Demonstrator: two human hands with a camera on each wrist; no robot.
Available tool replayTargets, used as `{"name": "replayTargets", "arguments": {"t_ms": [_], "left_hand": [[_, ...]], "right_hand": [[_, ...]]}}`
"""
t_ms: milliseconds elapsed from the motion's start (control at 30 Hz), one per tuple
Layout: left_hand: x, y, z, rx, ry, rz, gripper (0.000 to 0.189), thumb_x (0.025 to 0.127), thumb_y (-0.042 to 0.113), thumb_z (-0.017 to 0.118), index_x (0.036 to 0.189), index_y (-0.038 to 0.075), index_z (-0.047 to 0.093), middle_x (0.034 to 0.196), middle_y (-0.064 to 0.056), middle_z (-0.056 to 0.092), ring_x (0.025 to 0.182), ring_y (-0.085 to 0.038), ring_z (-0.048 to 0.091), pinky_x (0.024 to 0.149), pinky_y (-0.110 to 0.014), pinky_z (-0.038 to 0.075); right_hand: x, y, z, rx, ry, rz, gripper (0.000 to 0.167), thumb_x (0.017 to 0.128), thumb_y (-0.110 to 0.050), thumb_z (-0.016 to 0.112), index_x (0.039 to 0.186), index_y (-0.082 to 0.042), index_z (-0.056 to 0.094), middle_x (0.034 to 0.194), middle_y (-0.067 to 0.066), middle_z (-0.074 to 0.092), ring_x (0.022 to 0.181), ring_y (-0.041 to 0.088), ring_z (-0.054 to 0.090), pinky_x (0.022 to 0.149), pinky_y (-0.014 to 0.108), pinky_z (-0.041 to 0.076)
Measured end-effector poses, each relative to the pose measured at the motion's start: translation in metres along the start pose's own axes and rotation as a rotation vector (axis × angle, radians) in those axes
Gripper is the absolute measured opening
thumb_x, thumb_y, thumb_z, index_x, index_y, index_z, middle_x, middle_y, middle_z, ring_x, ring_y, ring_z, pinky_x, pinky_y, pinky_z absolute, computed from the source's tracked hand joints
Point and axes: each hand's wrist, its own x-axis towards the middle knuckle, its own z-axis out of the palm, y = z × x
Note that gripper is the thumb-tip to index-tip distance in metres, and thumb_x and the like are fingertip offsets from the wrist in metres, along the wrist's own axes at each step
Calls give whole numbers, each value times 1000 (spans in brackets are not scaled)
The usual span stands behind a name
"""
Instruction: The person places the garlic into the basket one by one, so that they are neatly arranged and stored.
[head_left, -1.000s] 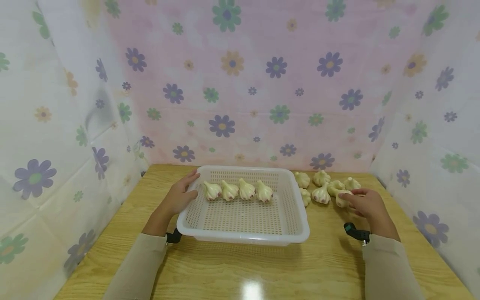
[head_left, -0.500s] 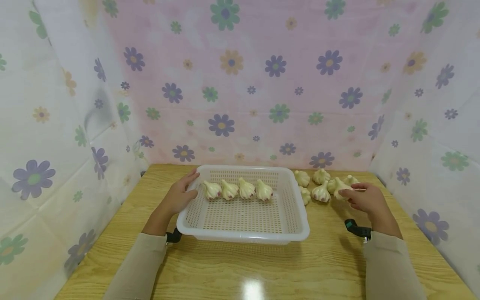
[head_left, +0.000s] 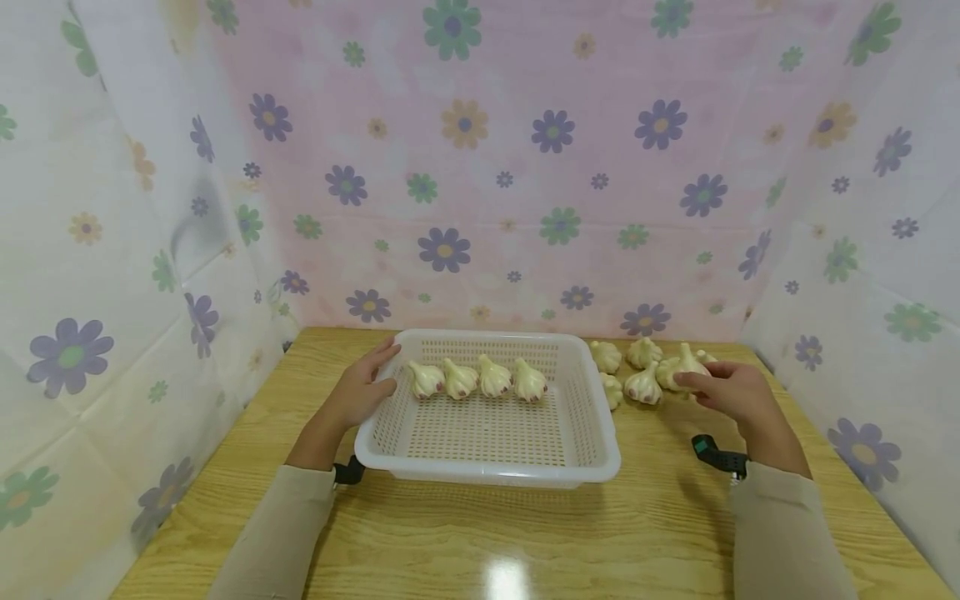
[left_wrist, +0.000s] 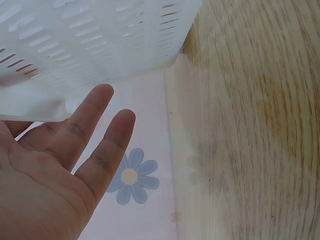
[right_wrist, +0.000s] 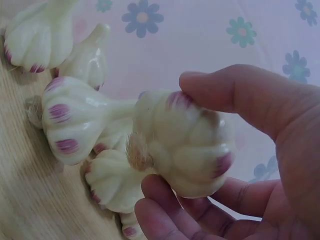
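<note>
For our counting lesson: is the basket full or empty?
Neither: the basket holds four garlic bulbs in one row, its near floor bare.

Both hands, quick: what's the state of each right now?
Left hand: holding the white basket by its rim.
Right hand: closed on a garlic bulb.

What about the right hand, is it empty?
No, the right wrist view shows the right hand pinching a garlic bulb.

A flower-patterned cloth [head_left: 510, 212] hung behind and along both sides of the wood-grain counter [head_left: 420, 542], which caught a bright glare [head_left: 506, 577].
</note>
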Motion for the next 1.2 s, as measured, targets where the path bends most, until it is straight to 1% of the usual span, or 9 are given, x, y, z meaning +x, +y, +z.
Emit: {"name": "replayTargets", "arguments": {"t_ms": [133,267,333,500,700,800,933,1033,1200], "left_hand": [[-1,0,0,-5,-1,-5,71,94,11,53,162,9,36,174,5,17,156,-37,26,105,-51,52],[-1,1,0,-4,1,-7,71,93,11,53,162,9,36,174,5,17,156,-36,27,105,-51,53],[-1,2,0,-3,2,-8,71,93,10,53,162,10,36,174,5,17,156,-36,28,104,-50,53],[-1,2,1,-3,4,-14,71,93,10,53,162,9,36,174,5,17,156,-37,28,102,-49,55],[-1,3,1,4,5,-15,71,93,11,53,161,10,36,174,5,18,156,-37,28,103,-49,54],[-1,3,1,5,5,-19,71,93,11,53,162,10,36,174,5,18,155,-38,29,102,-49,55],[-1,2,1,4,5,-26,71,93,12,53,161,10,37,174,5,18,155,-38,30,100,-49,56],[-1,2,1,1,4,-29,71,93,12,54,162,11,37,173,6,18,155,-38,30,100,-49,56],[0,1,1,2,4,-25,70,94,12,54,162,11,37,173,6,18,156,-38,28,102,-50,55]], "right_hand": [[-2,-6,1,11,-3,-34,112,90,-61,70,161,8,18,162,32,28,127,36,62,95,34,59],[-4,-12,1,4,27,-76,105,89,-62,71,158,6,30,155,27,39,104,11,67,86,26,60],[-5,-15,1,-7,41,-101,101,89,-62,70,156,4,36,152,24,43,100,7,65,83,25,60],[-9,-22,1,-25,57,-147,95,90,-63,69,156,-1,41,150,20,45,107,16,61,80,23,59],[-17,-34,4,-31,86,-150,95,88,-66,68,155,-6,41,148,17,47,101,12,61,81,26,57],[-20,-39,6,-23,105,-145,94,86,-67,69,154,-8,44,148,17,47,110,23,61,87,36,56],[-22,-44,10,-34,137,-174,92,85,-67,70,151,-8,48,149,20,47,126,39,52,92,48,52],[-22,-46,13,-69,173,-220,86,86,-66,71,147,-9,54,146,19,51,124,38,52,86,44,53],[-23,-49,16,-107,215,-266,77,85,-65,73,140,-14,60,135,11,57,110,25,57,74,30,54]]}}
